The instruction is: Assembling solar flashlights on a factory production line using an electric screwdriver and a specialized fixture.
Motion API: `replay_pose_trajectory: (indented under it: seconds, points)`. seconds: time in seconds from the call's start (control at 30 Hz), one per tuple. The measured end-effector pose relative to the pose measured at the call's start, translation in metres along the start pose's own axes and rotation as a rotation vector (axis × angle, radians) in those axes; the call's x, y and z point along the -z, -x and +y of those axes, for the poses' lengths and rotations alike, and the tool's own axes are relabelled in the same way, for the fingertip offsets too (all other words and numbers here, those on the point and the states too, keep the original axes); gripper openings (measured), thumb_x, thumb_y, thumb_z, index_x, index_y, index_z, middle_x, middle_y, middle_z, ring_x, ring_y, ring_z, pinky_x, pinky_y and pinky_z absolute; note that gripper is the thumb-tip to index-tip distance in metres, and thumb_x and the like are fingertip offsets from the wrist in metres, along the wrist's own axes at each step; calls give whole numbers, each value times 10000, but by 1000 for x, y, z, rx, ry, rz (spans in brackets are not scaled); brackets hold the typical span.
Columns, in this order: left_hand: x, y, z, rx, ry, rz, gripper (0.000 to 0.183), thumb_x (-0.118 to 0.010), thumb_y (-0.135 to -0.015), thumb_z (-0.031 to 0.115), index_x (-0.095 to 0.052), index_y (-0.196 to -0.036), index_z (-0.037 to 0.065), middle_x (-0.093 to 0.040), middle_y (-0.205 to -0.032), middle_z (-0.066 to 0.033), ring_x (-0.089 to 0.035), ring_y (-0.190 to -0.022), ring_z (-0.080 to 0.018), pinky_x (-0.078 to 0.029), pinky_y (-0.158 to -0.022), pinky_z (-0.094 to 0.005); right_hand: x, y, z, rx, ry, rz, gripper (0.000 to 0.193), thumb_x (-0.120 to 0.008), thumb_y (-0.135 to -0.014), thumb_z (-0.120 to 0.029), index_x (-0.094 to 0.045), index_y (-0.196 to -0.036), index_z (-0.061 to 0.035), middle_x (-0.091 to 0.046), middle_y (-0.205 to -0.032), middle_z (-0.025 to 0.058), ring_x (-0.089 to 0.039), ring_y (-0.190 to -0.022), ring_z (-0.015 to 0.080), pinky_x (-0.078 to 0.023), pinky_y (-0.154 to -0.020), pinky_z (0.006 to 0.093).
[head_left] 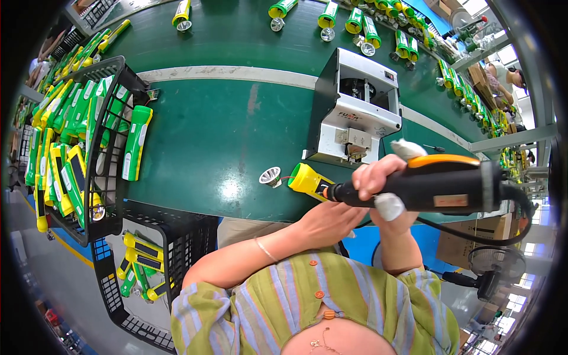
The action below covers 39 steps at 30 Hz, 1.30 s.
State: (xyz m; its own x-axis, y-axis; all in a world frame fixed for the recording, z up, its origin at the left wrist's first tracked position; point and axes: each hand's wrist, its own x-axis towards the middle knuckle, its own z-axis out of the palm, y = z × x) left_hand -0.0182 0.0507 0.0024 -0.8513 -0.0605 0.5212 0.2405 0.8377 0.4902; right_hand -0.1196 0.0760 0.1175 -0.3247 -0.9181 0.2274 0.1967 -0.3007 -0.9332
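My right hand (378, 177) wraps round a black electric screwdriver (438, 183) with an orange lever, held level; white covers sit on a thumb or fingertips. The screwdriver's tip meets a yellow flashlight body (305, 178) with a dark panel, lying at the table's near edge. My left hand (337, 223) is closed at the flashlight's rear end, its fingers partly hidden under the tool. A silver reflector (270, 176) lies left of the flashlight's open mouth, joined to it by a thin red wire. Just beyond stands a silver and black machine (361, 112).
A black crate (112, 207) full of green and yellow flashlights stands at the left, one flashlight (137, 143) beside it. Below is another crate (168, 236). Flashlights with loose reflectors (327, 34) line the far green belt (231, 47). The tool's cable (473, 241) loops at the right.
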Motion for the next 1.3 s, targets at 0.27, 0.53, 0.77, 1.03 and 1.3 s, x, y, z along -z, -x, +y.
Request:
replay_pose_trajectory:
  seconds: [0.27,0.53,0.77,1.03,1.3]
  points:
    - [-23,-4,-12,200,-8,290,324,-530,-710,119,-509,-1015,11,-513,-950,-124,-505,-925,-262,-430,-716,-345,-7,3,18,16,47,-28,220,-668,-739,-183,-486,-769,-62,-499,-717,28,-525,-642,144,-401,-690,313]
    - [-23,-17,-14,451,581,392,762,-817,-501,191,-405,-1130,65,-476,-1078,-54,-461,-1015,-147,-398,-831,-277,-3,-11,26,101,314,-305,186,-674,-640,-37,-510,-727,-45,-543,-654,55,-547,-594,180,-463,-616,326]
    - [24,-40,-1,298,1249,339,226,-679,-685,172,-512,-821,103,-520,-817,-19,-522,-762,-111,-435,-686,-263,-9,5,30,50,121,-85,337,-530,-789,-316,-502,-966,-31,-535,-682,128,-526,-593,212,-437,-574,346]
    - [18,-37,-3,494,1632,506,270,-607,-725,268,-487,-902,103,-493,-897,-33,-498,-828,-130,-425,-755,-268,-7,22,22,-149,240,101,345,-520,-758,-332,-536,-918,-28,-545,-853,118,-548,-833,232,-439,-760,348]
    - [-12,0,-8,173,-383,-51,401,-480,-727,145,-493,-1072,-58,-518,-977,-160,-489,-945,-290,-371,-878,-379,10,-9,-23,268,145,-2,286,-617,-790,-319,-505,-740,-61,-512,-616,32,-505,-532,171,-398,-598,315]
